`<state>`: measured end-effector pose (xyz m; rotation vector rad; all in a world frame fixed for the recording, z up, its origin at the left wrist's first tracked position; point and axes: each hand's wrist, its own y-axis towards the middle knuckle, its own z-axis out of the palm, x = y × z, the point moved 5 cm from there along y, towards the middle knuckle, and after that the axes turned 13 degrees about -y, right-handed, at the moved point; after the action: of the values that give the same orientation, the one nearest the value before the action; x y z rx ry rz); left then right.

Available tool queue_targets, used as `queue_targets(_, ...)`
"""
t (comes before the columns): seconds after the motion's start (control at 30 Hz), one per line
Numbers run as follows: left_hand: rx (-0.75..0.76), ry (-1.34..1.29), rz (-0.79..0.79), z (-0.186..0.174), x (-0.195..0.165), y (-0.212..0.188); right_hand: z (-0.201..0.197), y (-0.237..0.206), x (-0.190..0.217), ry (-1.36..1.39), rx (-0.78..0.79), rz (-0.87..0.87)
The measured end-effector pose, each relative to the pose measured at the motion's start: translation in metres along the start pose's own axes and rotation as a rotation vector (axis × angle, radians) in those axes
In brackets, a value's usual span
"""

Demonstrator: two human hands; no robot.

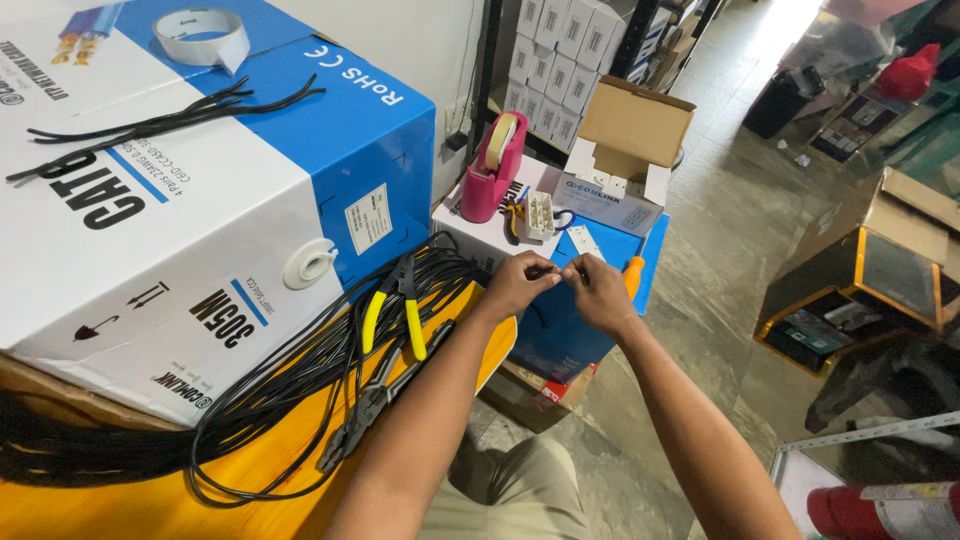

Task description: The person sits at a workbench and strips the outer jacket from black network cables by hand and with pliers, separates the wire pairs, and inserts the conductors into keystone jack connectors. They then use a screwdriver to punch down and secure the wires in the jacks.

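My left hand [517,284] and my right hand [600,292] meet fingertip to fingertip over the edge of an orange table [150,505]. Together they pinch something very small and pale; what it is cannot be made out. Just left of my left hand lies a bundle of black cables [300,370]. Yellow-handled pliers [397,310] rest on the cables, and a black crimping tool [375,400] lies below them. An orange screwdriver handle [634,272] pokes out beside my right hand.
A big white and blue cable box [200,210] fills the left, with a tape roll [203,36] and black cable ties [150,125] on top. A pink tape dispenser [492,170] and an open cardboard box [625,150] stand beyond my hands. Cartons and boxes sit on the floor at right.
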<state>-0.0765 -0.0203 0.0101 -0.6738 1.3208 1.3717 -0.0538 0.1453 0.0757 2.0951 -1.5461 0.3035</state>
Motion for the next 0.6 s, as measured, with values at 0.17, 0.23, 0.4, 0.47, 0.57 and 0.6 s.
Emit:
queue_targets(0.17,-0.011,0.147,0.089,0.001,-0.016,-0.001,0.038,-0.004,-0.038,0.782,0.318,0.566)
queue_targets(0.23,-0.009,0.039,0.114,0.000,-0.018,-0.001,0.036,-0.006,-0.033,0.984,0.342,0.511)
queue_targets(0.4,-0.012,-0.056,-0.024,-0.003,-0.009,-0.001,0.015,-0.009,-0.016,0.774,0.166,0.309)
queue_targets(0.47,0.010,-0.083,-0.064,-0.003,-0.006,-0.002,0.011,-0.009,-0.010,0.724,0.147,0.248)
queue_targets(0.57,0.040,-0.116,-0.111,-0.003,-0.002,-0.002,0.011,-0.006,-0.008,0.594,0.134,0.213)
queue_targets(0.6,0.042,-0.125,-0.118,-0.003,-0.001,-0.001,0.012,-0.005,-0.009,0.537,0.128,0.205)
